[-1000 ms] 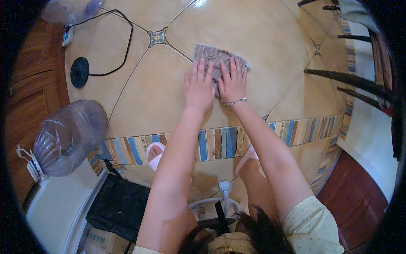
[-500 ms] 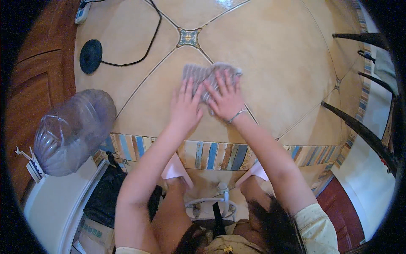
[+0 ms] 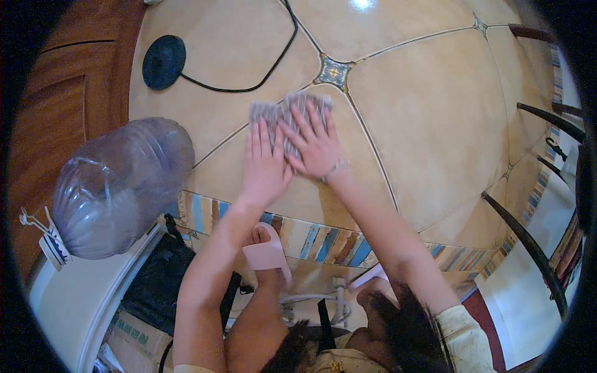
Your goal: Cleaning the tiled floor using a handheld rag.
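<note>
A striped grey cloth lies on the beige tiled floor, crumpled in places and slightly smeared by motion. Flat on its near left part rests my left hand, open, its fingers stretched out close together. My right hand, a bracelet at its wrist, presses on the cloth's right part with fingers spread. The thumb sides of both hands almost touch. Under the palms, part of the cloth is hidden.
To the left, a large clear plastic bottle lies on its side by a wooden door. A dark round disc with a black cable sits farther off. Dark curved legs stand at right. Pink slippers are at my feet.
Both hands and the cloth have slid left across the floor, staying flat together. The view has shifted too, so the disc, bottle and patterned tile appear farther right.
</note>
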The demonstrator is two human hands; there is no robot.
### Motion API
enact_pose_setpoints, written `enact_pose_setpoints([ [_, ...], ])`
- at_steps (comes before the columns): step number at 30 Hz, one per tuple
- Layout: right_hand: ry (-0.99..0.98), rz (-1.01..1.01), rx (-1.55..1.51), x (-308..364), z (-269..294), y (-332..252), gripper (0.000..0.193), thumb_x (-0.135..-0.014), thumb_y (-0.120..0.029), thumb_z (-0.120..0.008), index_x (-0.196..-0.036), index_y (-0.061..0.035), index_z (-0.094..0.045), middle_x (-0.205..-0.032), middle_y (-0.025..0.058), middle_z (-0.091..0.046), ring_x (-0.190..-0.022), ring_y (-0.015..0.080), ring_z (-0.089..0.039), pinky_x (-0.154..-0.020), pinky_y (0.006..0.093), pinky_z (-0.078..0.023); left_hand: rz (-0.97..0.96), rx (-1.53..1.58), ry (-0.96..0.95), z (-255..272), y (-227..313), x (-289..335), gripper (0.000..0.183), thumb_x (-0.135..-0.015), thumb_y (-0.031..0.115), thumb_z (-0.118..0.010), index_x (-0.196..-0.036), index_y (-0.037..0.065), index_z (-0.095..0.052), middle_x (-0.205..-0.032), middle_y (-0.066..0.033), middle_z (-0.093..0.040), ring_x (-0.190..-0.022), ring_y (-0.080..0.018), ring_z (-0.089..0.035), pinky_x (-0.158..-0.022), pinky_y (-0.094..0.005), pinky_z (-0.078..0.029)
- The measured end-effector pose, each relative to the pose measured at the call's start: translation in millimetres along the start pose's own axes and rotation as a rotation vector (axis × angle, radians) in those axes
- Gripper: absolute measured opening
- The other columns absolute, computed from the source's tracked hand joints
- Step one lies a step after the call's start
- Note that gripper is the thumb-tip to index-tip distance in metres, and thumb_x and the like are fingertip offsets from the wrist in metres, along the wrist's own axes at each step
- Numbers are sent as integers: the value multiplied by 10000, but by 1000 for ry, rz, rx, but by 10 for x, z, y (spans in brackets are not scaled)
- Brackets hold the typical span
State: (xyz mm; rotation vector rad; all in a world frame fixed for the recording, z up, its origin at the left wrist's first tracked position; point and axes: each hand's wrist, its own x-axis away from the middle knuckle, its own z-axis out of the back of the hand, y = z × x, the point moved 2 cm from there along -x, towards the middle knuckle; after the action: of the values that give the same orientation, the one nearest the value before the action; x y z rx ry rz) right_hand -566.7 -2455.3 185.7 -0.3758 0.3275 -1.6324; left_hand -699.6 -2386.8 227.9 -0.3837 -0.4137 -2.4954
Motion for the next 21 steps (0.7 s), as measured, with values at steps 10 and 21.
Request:
enact_pose_setpoints([
  [10,237,-58,262,-1845,138,612,613,-893,-544,-467,-1469,-376,-344,-1578,75,-251,-1462,364,-148,-1143,610,-113,157,-217,68,606,-907,-1693,724,-926,424,-357,-1495,-8,-235,-1519,-314,-218,-1429,-449,-191,-1185,-481,-130],
  [21,218,-98,341,-1471,258,949,650,-928,-579,-372,-1501,-276,-321,-1573,131,-239,-1461,380,-129,-1174,543,-34,153,-256,-129,637,-628,-1692,739,-927,464,-396,-1536,105,-178,-1579,-217,-147,-1452,-394,-177,-1186,-472,-133],
])
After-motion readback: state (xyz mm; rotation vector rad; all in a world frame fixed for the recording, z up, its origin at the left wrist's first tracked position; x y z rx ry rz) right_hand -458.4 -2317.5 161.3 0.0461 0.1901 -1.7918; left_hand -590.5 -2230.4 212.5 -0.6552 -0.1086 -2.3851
